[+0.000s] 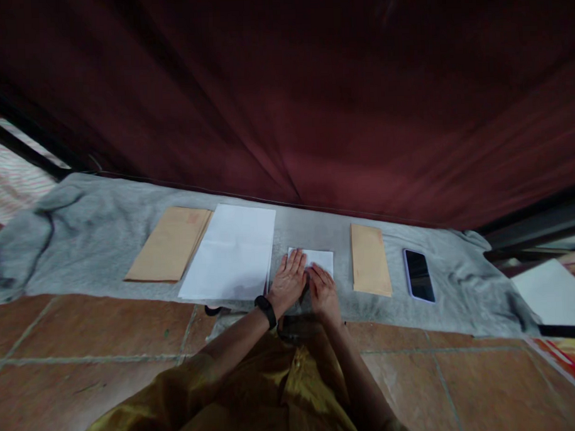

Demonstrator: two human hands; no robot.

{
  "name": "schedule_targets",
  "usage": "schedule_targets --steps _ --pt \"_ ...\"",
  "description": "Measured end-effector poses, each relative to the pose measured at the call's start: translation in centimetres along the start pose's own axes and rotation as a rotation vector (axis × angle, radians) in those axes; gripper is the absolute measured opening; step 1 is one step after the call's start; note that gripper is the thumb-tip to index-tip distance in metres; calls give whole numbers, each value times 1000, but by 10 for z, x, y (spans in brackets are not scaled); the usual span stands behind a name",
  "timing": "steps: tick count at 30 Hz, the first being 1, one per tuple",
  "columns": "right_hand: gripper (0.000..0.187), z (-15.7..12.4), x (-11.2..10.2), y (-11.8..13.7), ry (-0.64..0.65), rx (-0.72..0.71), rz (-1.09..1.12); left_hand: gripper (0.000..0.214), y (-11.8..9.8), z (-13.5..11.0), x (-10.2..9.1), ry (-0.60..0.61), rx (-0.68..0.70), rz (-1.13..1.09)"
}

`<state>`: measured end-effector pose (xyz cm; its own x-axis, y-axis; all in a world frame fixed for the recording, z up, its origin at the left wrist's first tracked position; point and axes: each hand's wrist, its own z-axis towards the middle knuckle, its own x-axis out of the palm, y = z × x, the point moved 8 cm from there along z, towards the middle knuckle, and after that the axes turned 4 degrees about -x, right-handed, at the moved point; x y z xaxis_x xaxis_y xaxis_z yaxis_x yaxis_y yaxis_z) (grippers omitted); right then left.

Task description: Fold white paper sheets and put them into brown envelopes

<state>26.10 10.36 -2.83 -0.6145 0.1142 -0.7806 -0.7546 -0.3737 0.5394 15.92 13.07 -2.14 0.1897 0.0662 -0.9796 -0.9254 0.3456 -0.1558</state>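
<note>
A small folded sheet of white paper (323,257) lies on the grey cloth in front of me. My left hand (288,283) rests flat over its left part, fingers stretched out, with a dark watch on the wrist. Close beside it, my right hand (325,296) lies on the paper's near right part, its fingers lightly bent and touching the sheet. The hands hide the near edge of the paper. Left of them is a stack of large white sheets (231,252). To the right lies a small stack of brown envelopes (370,260).
A larger stack of brown envelopes (168,245) sits left of the white sheets. Toward the right end is a phone (419,275) with a dark screen. Grey cloth (92,228) covers the narrow table. A dark red curtain (283,102) hangs behind; tiled floor (107,322) shows below.
</note>
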Motion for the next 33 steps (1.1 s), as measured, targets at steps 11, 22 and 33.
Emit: schedule_targets --steps 11,22,33 --pt "48 37 6 -7 66 50 -45 65 -8 2 11 56 18 39" --pt "50 29 7 -11 64 20 -249 57 -1 -1 8 26 22 -20" --pt "54 23 1 -21 18 77 -329 57 7 -7 -1 -36 -11 -58"
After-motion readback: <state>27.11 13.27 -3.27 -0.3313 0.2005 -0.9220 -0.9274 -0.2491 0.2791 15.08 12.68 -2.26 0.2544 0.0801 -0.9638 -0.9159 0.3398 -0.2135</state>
